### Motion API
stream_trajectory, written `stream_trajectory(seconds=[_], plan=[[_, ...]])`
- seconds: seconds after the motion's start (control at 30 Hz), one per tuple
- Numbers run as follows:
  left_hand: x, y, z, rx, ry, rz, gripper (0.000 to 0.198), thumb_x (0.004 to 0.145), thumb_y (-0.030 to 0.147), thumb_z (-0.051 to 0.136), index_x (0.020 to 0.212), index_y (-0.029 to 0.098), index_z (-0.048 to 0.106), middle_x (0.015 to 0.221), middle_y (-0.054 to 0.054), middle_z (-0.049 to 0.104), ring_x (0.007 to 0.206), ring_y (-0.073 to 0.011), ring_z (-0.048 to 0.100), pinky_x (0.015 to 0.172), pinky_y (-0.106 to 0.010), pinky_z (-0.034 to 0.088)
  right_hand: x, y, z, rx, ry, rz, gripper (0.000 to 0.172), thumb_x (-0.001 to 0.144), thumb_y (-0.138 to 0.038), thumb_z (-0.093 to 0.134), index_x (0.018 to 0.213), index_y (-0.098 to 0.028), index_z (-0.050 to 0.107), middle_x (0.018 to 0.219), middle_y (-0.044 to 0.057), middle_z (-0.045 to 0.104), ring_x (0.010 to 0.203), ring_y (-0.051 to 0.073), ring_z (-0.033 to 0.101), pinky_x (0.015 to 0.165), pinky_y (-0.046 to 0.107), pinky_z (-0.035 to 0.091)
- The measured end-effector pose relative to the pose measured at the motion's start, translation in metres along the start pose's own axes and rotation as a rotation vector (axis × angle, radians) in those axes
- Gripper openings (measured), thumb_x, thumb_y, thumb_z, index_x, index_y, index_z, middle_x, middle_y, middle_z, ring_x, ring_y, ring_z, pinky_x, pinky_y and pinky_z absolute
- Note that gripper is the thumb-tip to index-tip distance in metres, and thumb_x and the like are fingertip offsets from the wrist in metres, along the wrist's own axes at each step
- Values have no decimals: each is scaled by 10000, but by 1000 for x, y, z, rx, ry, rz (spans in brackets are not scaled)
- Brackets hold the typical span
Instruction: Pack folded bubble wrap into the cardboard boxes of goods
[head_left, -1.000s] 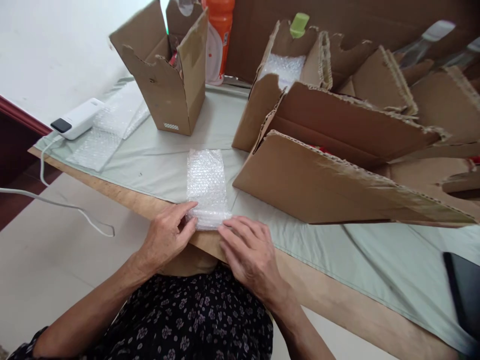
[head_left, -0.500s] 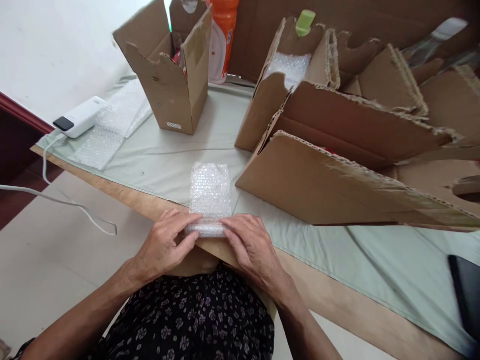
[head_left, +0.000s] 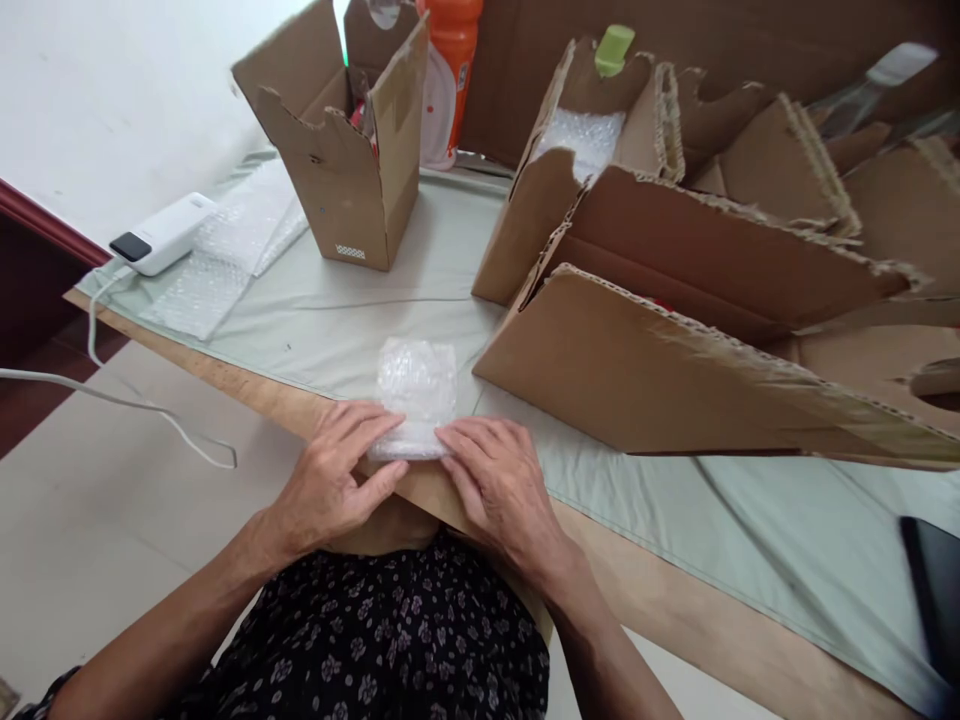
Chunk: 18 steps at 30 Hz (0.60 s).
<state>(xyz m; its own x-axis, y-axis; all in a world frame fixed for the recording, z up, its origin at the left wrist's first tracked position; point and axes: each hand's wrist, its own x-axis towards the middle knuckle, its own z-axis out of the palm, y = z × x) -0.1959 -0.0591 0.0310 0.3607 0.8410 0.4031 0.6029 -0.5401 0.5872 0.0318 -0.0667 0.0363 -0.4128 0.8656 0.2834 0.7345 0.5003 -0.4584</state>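
Observation:
A small sheet of clear bubble wrap (head_left: 417, 380) lies at the table's front edge, its near end rolled or folded over. My left hand (head_left: 347, 465) holds the left end of that roll between thumb and fingers. On the right end, my right hand (head_left: 491, 475) grips in the same way, fingertips on top and thumb at the near side. The far part of the sheet lies flat beyond my fingers. Whether anything is inside the roll cannot be made out.
An upright cardboard box (head_left: 352, 190) stands behind, beside an orange bottle (head_left: 454, 80). Cut cardboard boxes (head_left: 675, 360) fill the right, one holding bubble wrap (head_left: 581, 140). At left, a white power bank (head_left: 163, 235) with a cable rests near bubble wrap sheets (head_left: 206, 295). A dark phone (head_left: 934, 590) lies far right.
Both hands have moved slightly away from me with the rolled end. The flat part of the bubble wrap is shorter now.

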Motion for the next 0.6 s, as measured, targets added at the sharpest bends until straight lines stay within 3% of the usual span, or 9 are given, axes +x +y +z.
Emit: stream_trajectory(seconds=[0.1,0.27,0.4,0.47,0.6], plan=[[-4,3,-2,-45,-25,-12,281,942,176,647,1219,145,684,1049,-98,755,1012,-249,680,940,-405,548,-6,-2,-5,130,-42,56,233,1042,-210,561,1252,-200,659,1113,50,784,1003,210,684,972,403,489],[11,-13,7,153,23,-121,267,990,283,607,1181,125,708,947,-101,760,866,-258,662,813,-416,560,-12,-3,2,-52,142,89,330,1049,-303,543,1353,-187,601,1329,150,690,1189,291,634,963,461,507],[19,-20,9,237,48,-185,296,1014,374,561,1169,169,709,1008,-100,740,943,-273,660,911,-454,546,-2,-5,11,-124,-3,-29,367,986,-213,604,1352,-191,621,1419,162,646,1321,330,568,1025,508,487],[14,-15,7,156,99,-248,317,1010,392,557,1214,187,689,1073,-97,720,988,-261,668,938,-442,556,6,-4,14,-115,-47,-19,353,983,-170,588,1331,-192,644,1371,149,684,1273,314,608,1008,493,501],[-5,3,0,-179,188,-520,458,968,432,626,1373,221,605,1212,-104,710,1049,-250,701,917,-414,605,13,-3,14,62,55,148,297,1023,-209,554,1296,-218,670,1190,85,774,1053,252,706,951,420,530]])
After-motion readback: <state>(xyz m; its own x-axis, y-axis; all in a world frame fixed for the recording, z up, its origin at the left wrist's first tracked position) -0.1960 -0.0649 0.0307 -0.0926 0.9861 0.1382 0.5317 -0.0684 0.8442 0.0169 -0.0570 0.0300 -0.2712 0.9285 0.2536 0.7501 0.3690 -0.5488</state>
